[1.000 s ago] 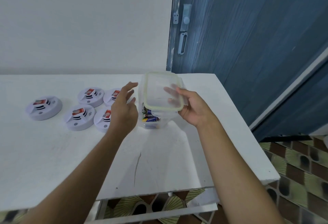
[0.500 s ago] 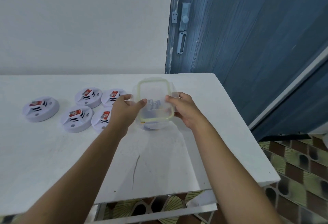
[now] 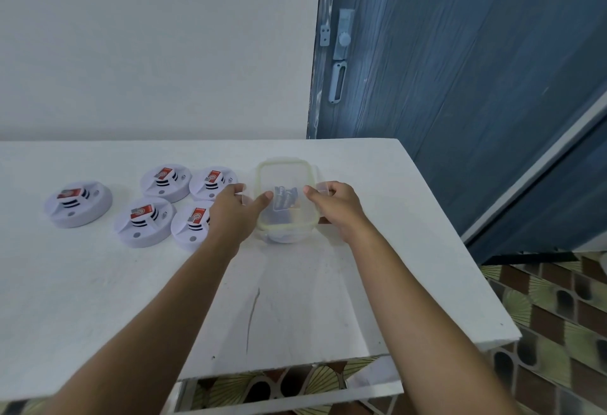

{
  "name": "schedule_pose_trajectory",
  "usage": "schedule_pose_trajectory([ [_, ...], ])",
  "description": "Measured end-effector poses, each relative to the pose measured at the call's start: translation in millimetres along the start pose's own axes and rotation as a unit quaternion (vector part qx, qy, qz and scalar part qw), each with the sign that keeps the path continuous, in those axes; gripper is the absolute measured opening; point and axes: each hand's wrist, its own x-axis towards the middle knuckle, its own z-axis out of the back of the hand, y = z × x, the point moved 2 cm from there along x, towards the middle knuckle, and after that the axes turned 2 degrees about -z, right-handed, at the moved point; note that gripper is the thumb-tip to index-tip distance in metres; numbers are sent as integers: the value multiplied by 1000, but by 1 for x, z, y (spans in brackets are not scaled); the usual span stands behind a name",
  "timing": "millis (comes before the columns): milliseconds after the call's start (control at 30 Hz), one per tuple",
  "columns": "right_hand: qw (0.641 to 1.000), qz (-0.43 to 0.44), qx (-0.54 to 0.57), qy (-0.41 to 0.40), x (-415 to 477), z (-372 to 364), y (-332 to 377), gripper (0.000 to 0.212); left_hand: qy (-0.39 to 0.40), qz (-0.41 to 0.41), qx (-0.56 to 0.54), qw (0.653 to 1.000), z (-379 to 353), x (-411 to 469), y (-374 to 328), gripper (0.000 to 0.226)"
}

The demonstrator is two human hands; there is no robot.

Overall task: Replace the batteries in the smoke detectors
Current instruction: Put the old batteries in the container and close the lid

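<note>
A: What is hidden or hard to make out?

B: The contents of the clear rectangular plastic container (image 3: 285, 237) are blurred by its transparent green-rimmed lid (image 3: 282, 178). Dark upright batteries (image 3: 285, 197) are suggested, but they cannot be counted. Of the round white plastic smoke detectors (image 3: 78, 204), the 1 nearest the container (image 3: 192, 224) is partly covered by the left hand (image 3: 235, 214). Both arms are cut off at the lower edge.

A: What is counted?

B: 5 detectors, each bearing a red label, are laid on the white table (image 3: 131, 299): 4 clustered just left of the container, 1 apart, further left. 1 container and 1 lid are seen.

A: How is the container held?

B: It is set on the table and gripped from 2 sides. The left thumb is laid on the lid's left edge, the fingers curled round the side clip. The right hand (image 3: 338, 206) is placed likewise on the right side.

A: What else is around?

B: A white wall (image 3: 147, 36) is seen behind and a blue wooden door (image 3: 460, 69) with a pale latch (image 3: 341, 40) to the right. A patterned tiled floor (image 3: 542, 299) is seen beyond the table's edge.
</note>
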Motion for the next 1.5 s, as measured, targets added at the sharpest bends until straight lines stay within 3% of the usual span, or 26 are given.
schedule_pose_trajectory([
  [333,999,-25,4,26,-1,4,9,41,1,5,15,1000,2,7,3,69],
  [900,999,-32,8,42,1,2,8,46,-10,15,-70,997,4,6,6,63],
  [1500,998,-44,16,48,7,1,5,43,-10,-5,-35,999,1,5,12,68],
])
